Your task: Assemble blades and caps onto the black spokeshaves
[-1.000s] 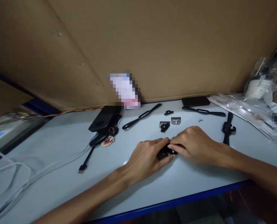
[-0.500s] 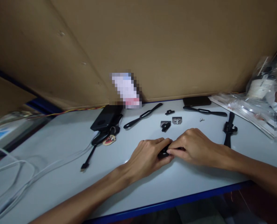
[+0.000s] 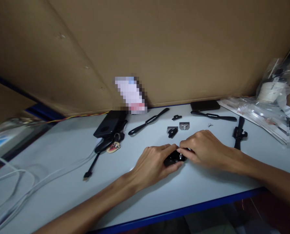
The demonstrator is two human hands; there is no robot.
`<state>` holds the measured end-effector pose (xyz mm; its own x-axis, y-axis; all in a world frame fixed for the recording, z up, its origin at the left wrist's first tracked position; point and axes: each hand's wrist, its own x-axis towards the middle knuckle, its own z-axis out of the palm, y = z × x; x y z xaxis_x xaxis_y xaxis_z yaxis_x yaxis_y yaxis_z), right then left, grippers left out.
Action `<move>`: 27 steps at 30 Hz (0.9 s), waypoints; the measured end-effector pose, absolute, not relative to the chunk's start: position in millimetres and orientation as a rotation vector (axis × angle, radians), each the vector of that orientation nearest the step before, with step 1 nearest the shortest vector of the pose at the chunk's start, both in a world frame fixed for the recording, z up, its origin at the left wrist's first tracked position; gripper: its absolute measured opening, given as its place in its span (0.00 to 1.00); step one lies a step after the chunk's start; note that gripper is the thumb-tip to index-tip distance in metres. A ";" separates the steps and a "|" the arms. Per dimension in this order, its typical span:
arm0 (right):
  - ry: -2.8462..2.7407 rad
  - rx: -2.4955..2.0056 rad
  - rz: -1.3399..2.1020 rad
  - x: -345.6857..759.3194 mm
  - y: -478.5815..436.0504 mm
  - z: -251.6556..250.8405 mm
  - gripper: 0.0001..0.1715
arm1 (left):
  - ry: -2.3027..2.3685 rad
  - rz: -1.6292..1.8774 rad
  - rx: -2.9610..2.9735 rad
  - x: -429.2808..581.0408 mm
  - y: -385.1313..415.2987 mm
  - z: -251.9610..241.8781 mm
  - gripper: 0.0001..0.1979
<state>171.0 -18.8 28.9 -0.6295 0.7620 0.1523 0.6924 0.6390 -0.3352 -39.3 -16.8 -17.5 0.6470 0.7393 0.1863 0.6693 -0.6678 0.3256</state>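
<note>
A black spokeshave point(image 3: 172, 160) is low over the near middle of the table, mostly covered by fingers. Closed around its left part is my left hand point(image 3: 152, 163), thumb along the near side. My right hand point(image 3: 205, 150) has its fingers closed at the spokeshave's far right side, the contact partly hidden. A shiny screw point(image 3: 180, 156) shows on the tool between both hands. Beyond them lie a blade with a black cap on it point(image 3: 172, 132), another blade point(image 3: 188, 126) carrying a thumbscrew point(image 3: 184, 127), and a loose black cap point(image 3: 176, 117).
Two bare spokeshave bodies point(image 3: 149, 121) point(image 3: 214, 116) lie farther back, near a loose thumbscrew point(image 3: 210, 124). An assembled spokeshave point(image 3: 238, 133) is at right. A black box point(image 3: 110, 124) with a cable stands left. A dark phone point(image 3: 205, 105) and plastic bags point(image 3: 259, 109) lie along the back.
My right hand has shifted slightly up and right on the spokeshave, uncovering its screw and more of its black body. My left hand keeps its hold. The view has tilted slightly.
</note>
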 end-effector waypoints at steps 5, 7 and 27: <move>-2.560 -1.142 0.428 172.7 -17.2 26.6 0.18 | 1.137 0.431 2.631 -40.4 -17.2 -16.4 0.12; -2.569 -1.150 0.421 173.1 -17.3 26.5 0.18 | 1.131 0.429 2.632 -40.1 -17.2 -15.9 0.13; -2.546 -1.222 0.431 167.9 -22.0 24.1 0.15 | 1.142 0.434 2.589 -38.0 -17.2 -14.8 0.10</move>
